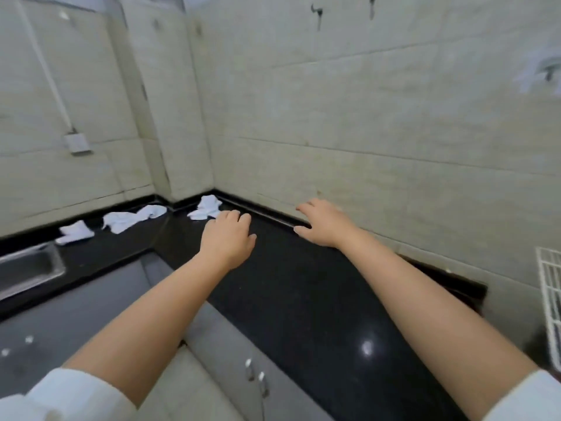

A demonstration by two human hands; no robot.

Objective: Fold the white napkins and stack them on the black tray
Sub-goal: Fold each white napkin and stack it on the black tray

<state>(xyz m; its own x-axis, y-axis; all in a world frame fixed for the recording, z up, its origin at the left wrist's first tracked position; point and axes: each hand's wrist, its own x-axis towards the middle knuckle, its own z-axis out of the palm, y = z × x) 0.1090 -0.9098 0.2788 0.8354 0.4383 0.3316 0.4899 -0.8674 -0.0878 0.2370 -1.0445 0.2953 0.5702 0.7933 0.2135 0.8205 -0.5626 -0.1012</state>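
Four crumpled white napkins lie along the back of the black tabletop [291,287], none of them folded. The corner napkin [207,207] sits where the two walls meet, just beyond the left hand [228,238]. Two more napkins, the middle one [121,220] and a twisted one [151,211], lie together to the left of the corner, and the end napkin [75,233] rests nearest the sink [30,268].

The left hand reaches over the tabletop palm down, fingers loosely spread and grasping nothing; its fingertips are close to the corner napkin, but I cannot tell if they touch it. The right hand [323,223] is also released, fingers relaxed, held palm down at the back edge of the tabletop near the wall [379,123]. Both forearms are bare, with white sleeves [69,393] at the bottom of the view.

A white wire rack [550,305] shows at the right edge. Grey cabinet doors [224,360] with small handles sit below the tabletop. A white socket [77,143] is on the left wall.
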